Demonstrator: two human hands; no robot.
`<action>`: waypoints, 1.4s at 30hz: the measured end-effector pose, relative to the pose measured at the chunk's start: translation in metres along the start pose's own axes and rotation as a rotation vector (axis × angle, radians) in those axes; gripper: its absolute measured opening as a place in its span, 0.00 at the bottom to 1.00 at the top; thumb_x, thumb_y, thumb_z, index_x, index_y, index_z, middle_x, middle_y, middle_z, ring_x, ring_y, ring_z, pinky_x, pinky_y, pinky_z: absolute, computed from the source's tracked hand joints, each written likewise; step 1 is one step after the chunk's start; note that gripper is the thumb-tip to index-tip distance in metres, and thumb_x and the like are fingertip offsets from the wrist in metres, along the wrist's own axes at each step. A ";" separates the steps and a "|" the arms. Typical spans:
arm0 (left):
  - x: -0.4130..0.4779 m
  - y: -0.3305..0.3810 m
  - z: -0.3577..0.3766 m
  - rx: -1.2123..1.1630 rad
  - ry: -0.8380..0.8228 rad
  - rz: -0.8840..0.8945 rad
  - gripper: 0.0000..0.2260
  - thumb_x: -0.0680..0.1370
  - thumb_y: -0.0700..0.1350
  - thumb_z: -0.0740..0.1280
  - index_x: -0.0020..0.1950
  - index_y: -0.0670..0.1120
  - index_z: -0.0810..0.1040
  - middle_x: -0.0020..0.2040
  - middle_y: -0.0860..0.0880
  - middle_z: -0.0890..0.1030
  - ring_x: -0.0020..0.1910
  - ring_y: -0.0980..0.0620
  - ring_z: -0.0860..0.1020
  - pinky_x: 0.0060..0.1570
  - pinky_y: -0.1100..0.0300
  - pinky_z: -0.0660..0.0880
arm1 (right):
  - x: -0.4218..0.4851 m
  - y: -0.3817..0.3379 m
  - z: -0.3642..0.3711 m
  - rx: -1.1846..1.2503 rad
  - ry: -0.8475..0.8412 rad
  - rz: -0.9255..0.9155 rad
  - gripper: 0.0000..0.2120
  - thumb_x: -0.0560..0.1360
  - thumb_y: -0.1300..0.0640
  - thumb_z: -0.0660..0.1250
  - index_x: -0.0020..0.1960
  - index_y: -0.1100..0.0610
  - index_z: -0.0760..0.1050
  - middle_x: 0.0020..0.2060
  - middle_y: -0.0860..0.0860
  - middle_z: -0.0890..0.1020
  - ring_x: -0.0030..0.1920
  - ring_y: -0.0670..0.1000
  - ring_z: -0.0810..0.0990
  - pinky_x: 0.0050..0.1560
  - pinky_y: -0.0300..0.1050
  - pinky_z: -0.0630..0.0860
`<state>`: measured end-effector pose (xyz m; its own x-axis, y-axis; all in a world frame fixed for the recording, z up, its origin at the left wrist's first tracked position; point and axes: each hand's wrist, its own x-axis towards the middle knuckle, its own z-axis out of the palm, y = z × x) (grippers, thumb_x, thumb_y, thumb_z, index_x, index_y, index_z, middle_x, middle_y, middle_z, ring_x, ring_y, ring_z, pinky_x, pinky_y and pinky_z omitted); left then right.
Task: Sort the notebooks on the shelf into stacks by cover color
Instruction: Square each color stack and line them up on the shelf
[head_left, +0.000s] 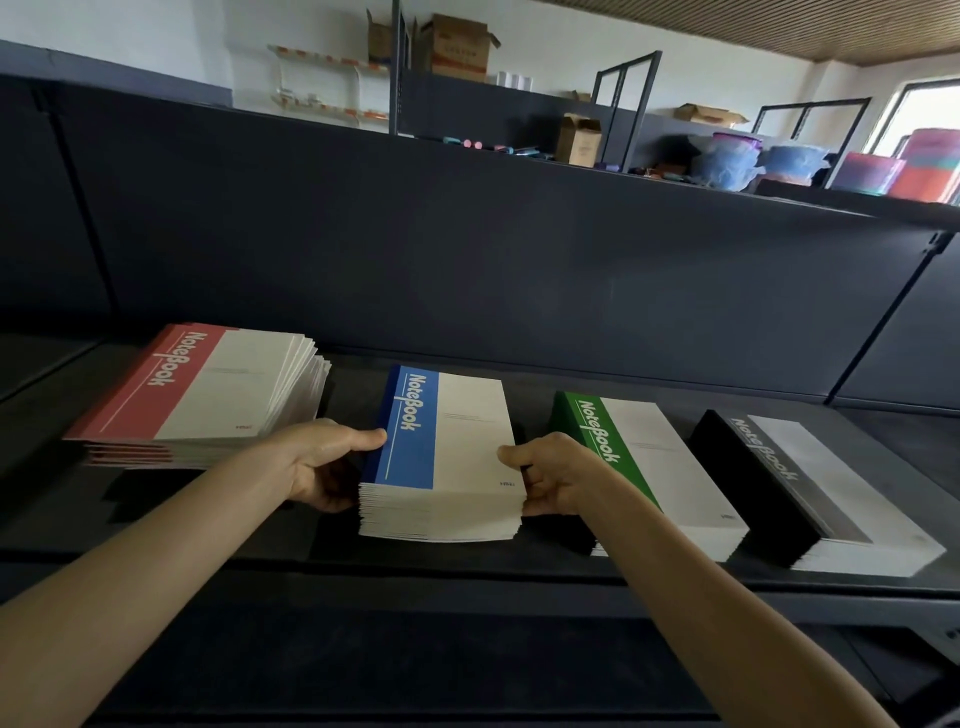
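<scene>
Four stacks of notebooks lie in a row on the dark shelf (467, 564). The red stack (208, 384) is at the left, its edges fanned unevenly. The blue stack (447, 447) sits in the middle. My left hand (322, 462) grips its left side, thumb on top of the spine. My right hand (561, 478) grips its right side, thumb on the cover and fingers curled under the edge. The green stack (644, 457) lies just right of my right hand, partly hidden by my wrist. The black stack (810, 488) is at the far right.
A dark back panel (467, 249) rises behind the shelf. Above it, an upper shelf carries cardboard boxes (457, 47), small items and coloured tubs (737, 156). A metal upright (883, 322) stands at the right. The shelf's front lip runs below the stacks.
</scene>
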<state>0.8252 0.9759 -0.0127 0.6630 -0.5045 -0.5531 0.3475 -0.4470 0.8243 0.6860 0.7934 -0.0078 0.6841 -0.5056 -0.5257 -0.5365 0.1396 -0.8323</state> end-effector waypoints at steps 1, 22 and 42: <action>-0.001 0.000 0.000 -0.001 0.000 -0.004 0.10 0.77 0.46 0.67 0.50 0.41 0.71 0.48 0.38 0.77 0.45 0.42 0.75 0.37 0.52 0.71 | -0.001 0.000 0.000 -0.002 -0.004 0.002 0.04 0.76 0.61 0.66 0.45 0.61 0.72 0.42 0.58 0.80 0.42 0.56 0.80 0.47 0.53 0.77; -0.012 0.003 -0.015 0.250 0.260 0.231 0.18 0.78 0.48 0.66 0.65 0.42 0.73 0.60 0.42 0.76 0.57 0.44 0.73 0.51 0.51 0.71 | -0.004 -0.013 -0.005 -0.444 0.278 -0.311 0.13 0.75 0.56 0.66 0.51 0.66 0.76 0.42 0.62 0.78 0.44 0.57 0.79 0.49 0.51 0.78; -0.015 -0.034 0.038 -0.278 0.344 0.170 0.17 0.81 0.55 0.55 0.58 0.43 0.71 0.57 0.41 0.78 0.58 0.43 0.76 0.65 0.46 0.68 | 0.001 0.005 0.028 -0.031 0.100 -0.216 0.10 0.79 0.65 0.53 0.41 0.58 0.68 0.42 0.54 0.77 0.39 0.50 0.75 0.34 0.41 0.69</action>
<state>0.7781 0.9707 -0.0374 0.8910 -0.2581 -0.3734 0.3476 -0.1410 0.9270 0.6979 0.8173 -0.0178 0.7330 -0.6028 -0.3153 -0.3991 -0.0057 -0.9169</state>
